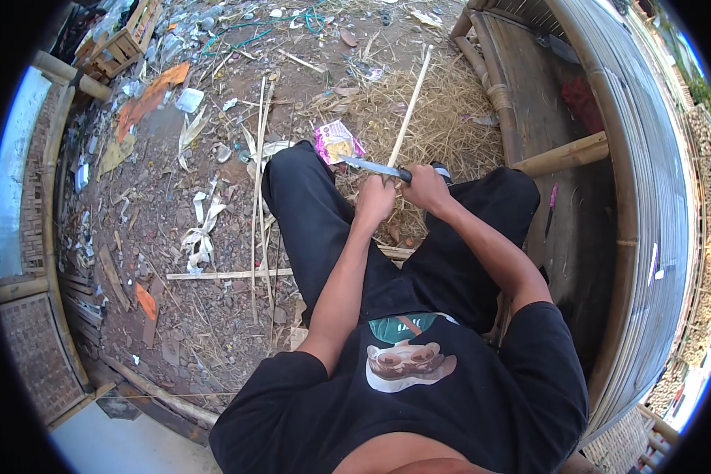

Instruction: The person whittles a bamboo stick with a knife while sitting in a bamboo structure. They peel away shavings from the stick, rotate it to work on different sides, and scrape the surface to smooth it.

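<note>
Between my knees, my left hand point(375, 197) is closed round the near end of a long pale bamboo strip point(412, 104), which slants up and away to the right. My right hand point(426, 188) grips the dark handle of a knife point(373, 166). Its blade points left and crosses the strip just beyond my left fingers; whether the edge touches the strip I cannot tell. A pink and white snack packet point(338, 142) lies on the ground past the knife tip. The lower end of the strip is hidden by my hand.
Thin bamboo strips point(259, 197) lie on the littered ground at the left, one crosswise point(229, 275). Straw point(450, 103) covers the ground ahead. A bamboo-framed bench point(569, 213) stands close on my right, with a thin pink-handled tool point(551, 207) on it. A wooden crate point(118, 51) sits far left.
</note>
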`<state>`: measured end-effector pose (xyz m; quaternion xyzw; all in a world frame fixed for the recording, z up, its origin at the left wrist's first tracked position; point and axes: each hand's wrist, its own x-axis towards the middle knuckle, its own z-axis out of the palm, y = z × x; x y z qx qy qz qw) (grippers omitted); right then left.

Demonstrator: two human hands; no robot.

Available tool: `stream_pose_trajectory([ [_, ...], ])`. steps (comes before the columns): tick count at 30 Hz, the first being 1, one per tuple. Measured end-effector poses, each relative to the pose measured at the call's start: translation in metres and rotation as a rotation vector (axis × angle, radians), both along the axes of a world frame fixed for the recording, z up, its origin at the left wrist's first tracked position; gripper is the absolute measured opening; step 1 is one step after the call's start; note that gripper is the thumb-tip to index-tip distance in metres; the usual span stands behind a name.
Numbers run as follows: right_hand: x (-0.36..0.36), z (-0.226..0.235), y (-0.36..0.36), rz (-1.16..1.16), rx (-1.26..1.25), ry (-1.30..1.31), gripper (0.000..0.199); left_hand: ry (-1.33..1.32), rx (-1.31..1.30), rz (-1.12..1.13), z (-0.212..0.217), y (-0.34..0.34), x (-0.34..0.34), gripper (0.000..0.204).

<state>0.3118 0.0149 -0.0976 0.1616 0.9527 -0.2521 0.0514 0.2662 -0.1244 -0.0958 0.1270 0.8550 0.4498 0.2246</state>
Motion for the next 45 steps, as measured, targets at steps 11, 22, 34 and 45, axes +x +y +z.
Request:
stream_pose_trajectory([
  [11, -0.011, -0.029, 0.004, -0.053, 0.073, -0.099, 0.02, -0.018, -0.116, 0.06, -0.007, 0.002, 0.014, 0.032],
  [22, -0.037, -0.034, 0.04, -0.204, 0.166, -0.087, 0.019, 0.046, -0.109, 0.027, -0.003, -0.01, 0.012, 0.03],
  [34, -0.036, -0.027, 0.117, -0.401, 0.315, -0.092, 0.024, -0.044, -0.026, -0.072, 0.012, -0.019, 0.028, 0.036],
  [45, -0.044, -0.006, 0.157, -0.291, 0.43, -0.076, 0.022, -0.183, 0.11, -0.111, 0.014, -0.017, 0.025, 0.037],
])
